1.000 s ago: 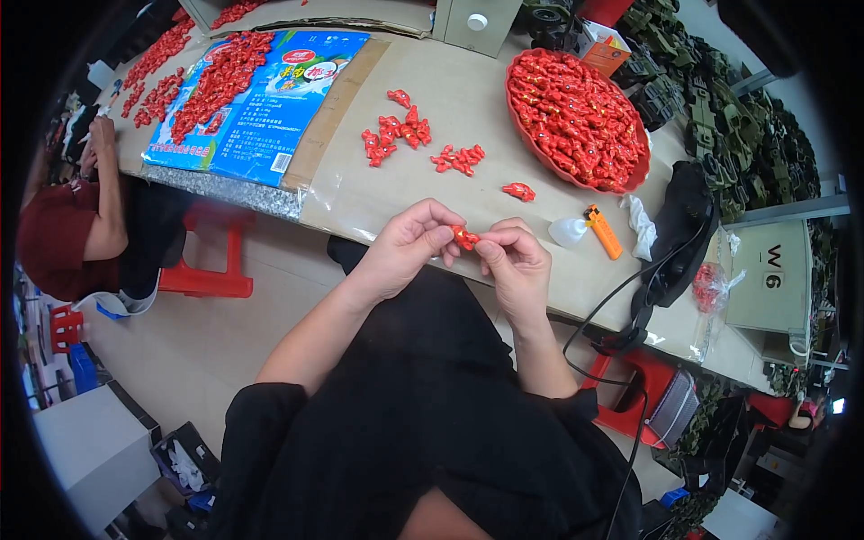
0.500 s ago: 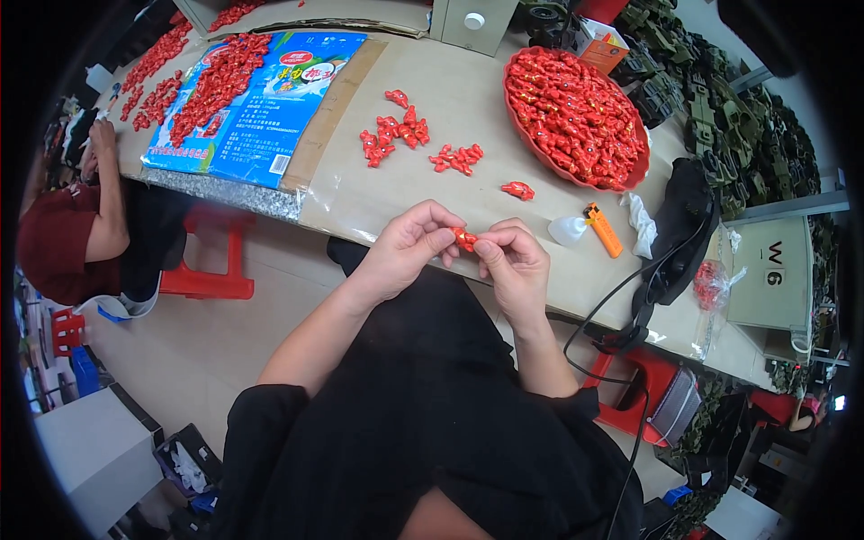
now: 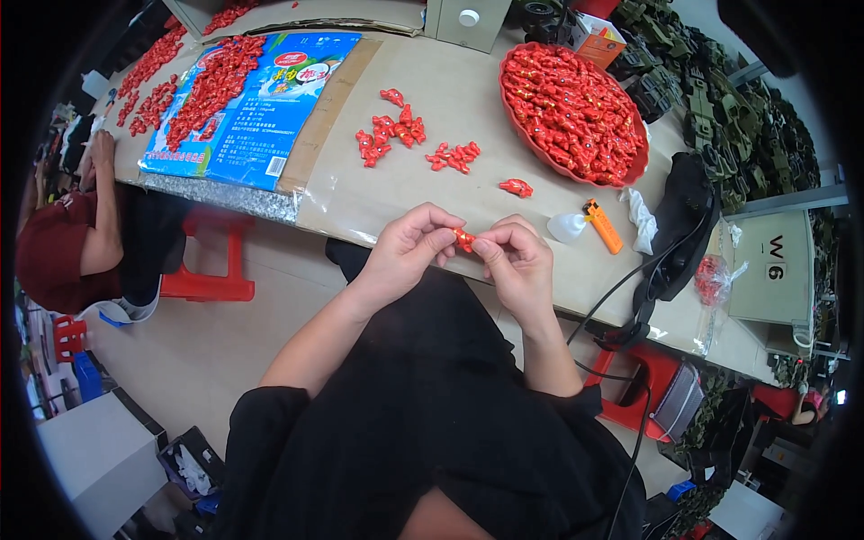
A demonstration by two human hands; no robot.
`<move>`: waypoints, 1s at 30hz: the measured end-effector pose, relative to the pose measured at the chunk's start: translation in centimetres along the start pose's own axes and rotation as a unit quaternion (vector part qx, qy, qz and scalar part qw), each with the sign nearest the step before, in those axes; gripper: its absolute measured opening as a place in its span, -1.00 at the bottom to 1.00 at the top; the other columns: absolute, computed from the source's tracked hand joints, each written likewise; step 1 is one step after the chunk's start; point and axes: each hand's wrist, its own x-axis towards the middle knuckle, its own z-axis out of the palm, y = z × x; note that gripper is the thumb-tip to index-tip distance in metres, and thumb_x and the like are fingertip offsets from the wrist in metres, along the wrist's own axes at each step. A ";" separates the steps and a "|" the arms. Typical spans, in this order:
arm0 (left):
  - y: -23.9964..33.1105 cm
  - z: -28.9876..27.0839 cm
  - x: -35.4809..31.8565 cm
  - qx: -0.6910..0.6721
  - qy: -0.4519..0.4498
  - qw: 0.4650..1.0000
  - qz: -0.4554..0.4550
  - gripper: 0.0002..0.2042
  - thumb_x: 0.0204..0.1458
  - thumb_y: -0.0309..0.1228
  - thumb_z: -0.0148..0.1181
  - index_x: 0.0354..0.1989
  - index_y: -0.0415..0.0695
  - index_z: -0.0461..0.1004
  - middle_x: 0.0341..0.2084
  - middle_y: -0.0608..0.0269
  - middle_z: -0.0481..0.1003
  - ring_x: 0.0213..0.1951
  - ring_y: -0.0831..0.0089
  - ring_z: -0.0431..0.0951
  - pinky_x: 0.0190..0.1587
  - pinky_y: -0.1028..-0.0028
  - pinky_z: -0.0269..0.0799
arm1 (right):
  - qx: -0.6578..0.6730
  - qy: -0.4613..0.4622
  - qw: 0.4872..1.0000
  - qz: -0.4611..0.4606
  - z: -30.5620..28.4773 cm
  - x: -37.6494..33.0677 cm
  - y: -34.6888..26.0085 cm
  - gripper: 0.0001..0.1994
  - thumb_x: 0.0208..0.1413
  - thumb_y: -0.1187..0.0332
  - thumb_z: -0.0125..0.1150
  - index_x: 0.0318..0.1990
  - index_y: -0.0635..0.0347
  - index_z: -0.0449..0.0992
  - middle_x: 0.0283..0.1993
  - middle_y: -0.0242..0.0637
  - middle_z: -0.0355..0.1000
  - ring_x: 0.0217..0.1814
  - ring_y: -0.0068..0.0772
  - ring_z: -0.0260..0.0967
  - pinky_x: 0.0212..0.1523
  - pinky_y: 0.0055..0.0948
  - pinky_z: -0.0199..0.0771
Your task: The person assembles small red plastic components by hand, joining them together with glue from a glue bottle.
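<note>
Between the fingertips of both hands is a small red figurine [image 3: 463, 239] with gold spots, held just over the table's front edge. My left hand [image 3: 416, 245] pinches its left end, and my right hand [image 3: 517, 261] grips the right end with thumb and forefinger. My fingers cover part of it. A single red figurine [image 3: 516, 188] lies on the table beyond my right hand. Farther off are a small group of red figurines [image 3: 453, 157] and a looser cluster [image 3: 392, 130]. A red scalloped tray [image 3: 503, 83] heaped with similar pieces stands at the back right.
Right of my hands lie a white bulb-shaped piece [image 3: 566, 227], an orange lighter [image 3: 605, 230], crumpled tissue [image 3: 640, 220] and a black bag [image 3: 681, 229] with a cable. Flattened blue cardboard [image 3: 261, 117] carries more figurines at left. A co-worker [image 3: 67, 234] sits at far left.
The view has shifted very slightly. Both hands stay closed on the red figurine, with only small finger movement at the right hand.
</note>
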 end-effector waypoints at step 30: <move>1.3 0.2 0.1 0.161 -0.053 0.985 -0.015 -0.74 0.05 -0.53 -0.17 -0.06 -0.24 0.28 -0.38 0.32 0.31 -0.39 0.64 0.28 -0.31 0.64 0.24 | -0.035 -0.001 0.998 -0.057 0.1 0.1 1.0 -0.97 -0.08 0.55 0.12 -0.46 0.33 0.42 -0.43 -0.35 0.25 -0.42 -0.62 0.23 -0.45 -0.67 0.26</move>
